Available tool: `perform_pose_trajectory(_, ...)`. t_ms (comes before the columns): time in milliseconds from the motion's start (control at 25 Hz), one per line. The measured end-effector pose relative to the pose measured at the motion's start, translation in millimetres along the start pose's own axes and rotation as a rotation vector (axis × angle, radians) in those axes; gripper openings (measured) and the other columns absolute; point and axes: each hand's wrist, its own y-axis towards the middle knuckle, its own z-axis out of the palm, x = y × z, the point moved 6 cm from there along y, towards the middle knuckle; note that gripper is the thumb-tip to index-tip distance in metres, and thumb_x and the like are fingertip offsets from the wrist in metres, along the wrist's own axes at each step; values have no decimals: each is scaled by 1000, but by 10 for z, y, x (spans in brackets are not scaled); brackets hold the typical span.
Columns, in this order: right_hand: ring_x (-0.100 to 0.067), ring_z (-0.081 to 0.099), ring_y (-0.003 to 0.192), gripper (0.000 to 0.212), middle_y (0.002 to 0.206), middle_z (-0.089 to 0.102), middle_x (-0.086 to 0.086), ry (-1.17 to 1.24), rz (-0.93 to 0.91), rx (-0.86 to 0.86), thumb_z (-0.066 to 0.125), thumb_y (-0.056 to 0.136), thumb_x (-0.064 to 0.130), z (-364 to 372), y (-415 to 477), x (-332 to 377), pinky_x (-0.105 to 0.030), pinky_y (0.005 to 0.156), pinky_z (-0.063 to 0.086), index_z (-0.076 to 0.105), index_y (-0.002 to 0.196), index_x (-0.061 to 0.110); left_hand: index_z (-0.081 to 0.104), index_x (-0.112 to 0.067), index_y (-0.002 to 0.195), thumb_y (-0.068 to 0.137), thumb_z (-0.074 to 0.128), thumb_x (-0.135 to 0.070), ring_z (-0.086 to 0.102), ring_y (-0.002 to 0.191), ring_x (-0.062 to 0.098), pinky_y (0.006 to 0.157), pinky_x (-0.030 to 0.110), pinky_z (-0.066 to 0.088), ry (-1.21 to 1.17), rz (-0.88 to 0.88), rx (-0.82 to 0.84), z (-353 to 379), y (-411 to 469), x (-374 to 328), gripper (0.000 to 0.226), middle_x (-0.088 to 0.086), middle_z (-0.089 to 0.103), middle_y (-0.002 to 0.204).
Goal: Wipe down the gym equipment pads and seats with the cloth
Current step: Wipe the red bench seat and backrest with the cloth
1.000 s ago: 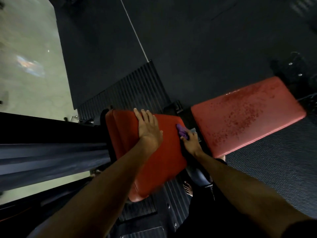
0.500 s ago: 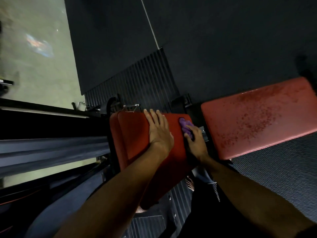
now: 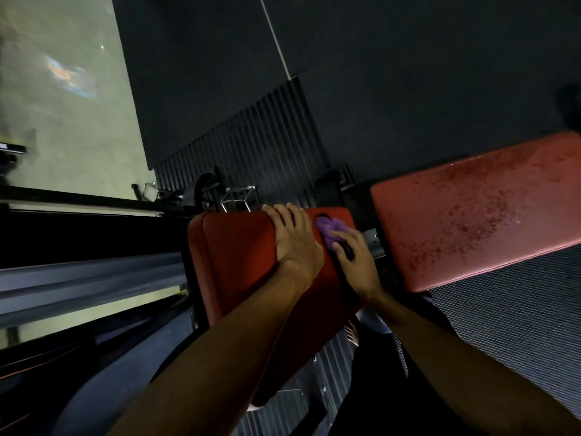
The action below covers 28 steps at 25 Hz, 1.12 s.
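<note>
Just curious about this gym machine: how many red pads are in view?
2. One red pad lies under the left hand at centre; the speckled pad sits apart to its right. Others may be hidden.

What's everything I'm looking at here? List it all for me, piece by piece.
bright pad: one, bright red, centre, under both hands
worn pad: one, faded red with dark speckles, right
cloth: one, purple, bunched near the bright pad's far right corner
rubber floor: one, black, top
ribbed mat: one, black, beyond the bright pad
pale floor: one patch, grey-green, upper left
metal beam: one, grey, left
left hand: one, flat on the bright pad, fingers straight
right hand: one, holds the cloth against the bright pad
</note>
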Motion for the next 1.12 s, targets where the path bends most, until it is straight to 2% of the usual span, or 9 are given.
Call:
perform_pose_trajectory(80, -16, 50, 133, 29, 144, 52, 2, -49, 125, -18, 58, 103, 35, -45, 204, -339, -39, 110, 43, 64, 130, 27, 15, 2, 155, 101, 22, -46, 20, 141, 54, 110, 77, 6, 5, -4, -15, 3, 30, -20, 73, 27, 20, 157)
perform_pose_trajectory(240, -16, 55, 126, 29, 141, 54, 9, -138, 257, 21, 50, 103, 42, -47, 869, -131, -31, 99, 39, 67, 126, 34, 17, 3, 154, 101, 21, -46, 24, 139, 53, 110, 76, 8, -8, -7, -16, 23, 107, -79, 72, 28, 23, 156)
perform_pose_trajectory(320, -6, 55, 114, 31, 135, 55, 22, -197, 149, 97, 44, 103, 48, 31, 1053, 218, -30, 92, 38, 70, 117, 39, 17, 3, 153, 101, 21, -47, 25, 139, 52, 110, 75, 9, -2, -16, -11, 36, 149, -119, 73, 27, 24, 155)
perform_pose_trajectory(400, -1, 55, 110, 31, 129, 58, 24, -221, -1, 171, 44, 104, 43, 103, 1172, 440, -30, 90, 40, 74, 105, 37, 19, 4, 152, 102, 22, -48, 28, 138, 51, 111, 74, 11, 1, -18, -17, 63, 222, -178, 73, 26, 27, 154)
perform_pose_trajectory(520, -8, 59, 108, 28, 122, 58, 19, -305, -46, 347, 45, 103, 42, 170, 1413, 265, -35, 90, 45, 73, 102, 37, 21, 6, 151, 102, 23, -47, 30, 136, 50, 111, 72, 14, -23, -25, -17, 115, 342, -295, 73, 27, 30, 150)
perform_pose_trajectory(720, -34, 53, 123, 39, 137, 43, -4, -604, 226, 496, 36, 99, 54, 150, 1750, -295, -48, 101, 44, 66, 119, 39, 20, 8, 151, 102, 22, -47, 31, 135, 50, 110, 72, 15, -5, -25, -23, 164, 421, -396, 74, 28, 30, 149)
perform_pose_trajectory(800, -31, 54, 122, 36, 133, 51, -2, -637, 161, 557, 38, 99, 50, 244, 1800, -70, -45, 97, 44, 69, 114, 39, 19, 8, 151, 102, 22, -47, 31, 135, 49, 111, 72, 15, -18, -17, -16, 139, 434, -393, 74, 28, 30, 149)
perform_pose_trajectory(960, -11, 58, 103, 27, 115, 58, 18, -437, -18, 461, 47, 101, 52, 326, 1614, 336, -35, 82, 41, 72, 97, 43, 19, 9, 151, 103, 19, -47, 30, 136, 49, 113, 71, 13, 10, -14, -13, 164, 468, -431, 73, 27, 29, 151)
perform_pose_trajectory(1120, -16, 55, 109, 26, 127, 49, 6, -287, 119, 191, 48, 101, 54, 200, 1492, -242, -36, 88, 45, 68, 109, 39, 21, 8, 150, 102, 20, -49, 32, 135, 49, 111, 71, 15, -13, -4, -24, 217, 511, -468, 74, 28, 31, 149)
